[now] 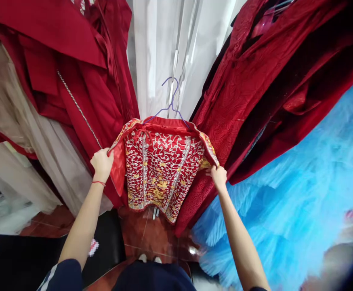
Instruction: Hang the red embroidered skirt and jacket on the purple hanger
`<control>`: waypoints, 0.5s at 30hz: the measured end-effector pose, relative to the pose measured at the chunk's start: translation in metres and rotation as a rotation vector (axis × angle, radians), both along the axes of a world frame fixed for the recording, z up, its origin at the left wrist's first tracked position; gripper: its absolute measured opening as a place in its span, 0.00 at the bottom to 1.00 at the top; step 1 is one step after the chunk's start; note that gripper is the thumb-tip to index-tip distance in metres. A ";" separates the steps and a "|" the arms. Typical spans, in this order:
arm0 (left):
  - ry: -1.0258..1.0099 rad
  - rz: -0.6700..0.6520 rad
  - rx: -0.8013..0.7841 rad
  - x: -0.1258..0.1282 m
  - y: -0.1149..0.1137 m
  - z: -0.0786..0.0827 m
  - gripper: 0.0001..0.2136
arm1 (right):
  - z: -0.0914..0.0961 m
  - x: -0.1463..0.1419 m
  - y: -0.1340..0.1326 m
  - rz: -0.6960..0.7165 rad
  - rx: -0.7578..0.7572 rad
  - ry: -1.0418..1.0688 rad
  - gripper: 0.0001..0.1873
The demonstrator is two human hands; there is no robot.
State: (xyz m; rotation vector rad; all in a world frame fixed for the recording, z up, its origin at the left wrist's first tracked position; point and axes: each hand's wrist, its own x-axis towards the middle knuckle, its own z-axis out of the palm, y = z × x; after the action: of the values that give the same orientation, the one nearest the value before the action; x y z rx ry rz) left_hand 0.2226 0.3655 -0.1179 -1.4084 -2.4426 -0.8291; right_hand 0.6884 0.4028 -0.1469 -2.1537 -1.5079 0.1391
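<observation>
A red jacket point(120, 135) with gold and silver embroidery hangs in front of me, its two front edges spread apart. Inside it shows a red embroidered top point(161, 169) with silver swirls and gold motifs; whether the two are joined I cannot tell. Both are on a purple wire hanger point(172, 104), whose hook points up. My left hand point(102, 163) is closed on the jacket's left edge, where smooth red lining shows. On the other side my right hand point(218, 176) grips the jacket's right edge.
Dark red dresses point(82, 93) hang at the left, beside a beige garment point(22, 89). More red gowns point(240, 81) and a light blue tulle dress point(279, 202) fill the right. White curtains point(152, 52) hang behind. A black seat point(110, 238) stands low at the left on reddish floor tiles.
</observation>
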 end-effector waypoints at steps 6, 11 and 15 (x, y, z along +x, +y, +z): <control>0.056 -0.036 0.204 -0.029 -0.014 -0.002 0.19 | 0.023 0.062 -0.040 0.071 0.029 -0.569 0.16; 0.142 -0.026 0.225 -0.042 -0.020 0.008 0.20 | 0.046 0.115 -0.050 0.179 0.231 -0.819 0.14; 0.195 -0.058 0.241 -0.045 -0.029 0.009 0.18 | 0.045 0.102 -0.043 -0.130 0.325 -0.454 0.18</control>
State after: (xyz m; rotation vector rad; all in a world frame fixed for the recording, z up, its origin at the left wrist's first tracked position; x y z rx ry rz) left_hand 0.1781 0.3366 -0.1088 -1.4034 -2.0902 -0.9168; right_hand 0.7899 0.3602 -0.1018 -2.0881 -1.4873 -0.6362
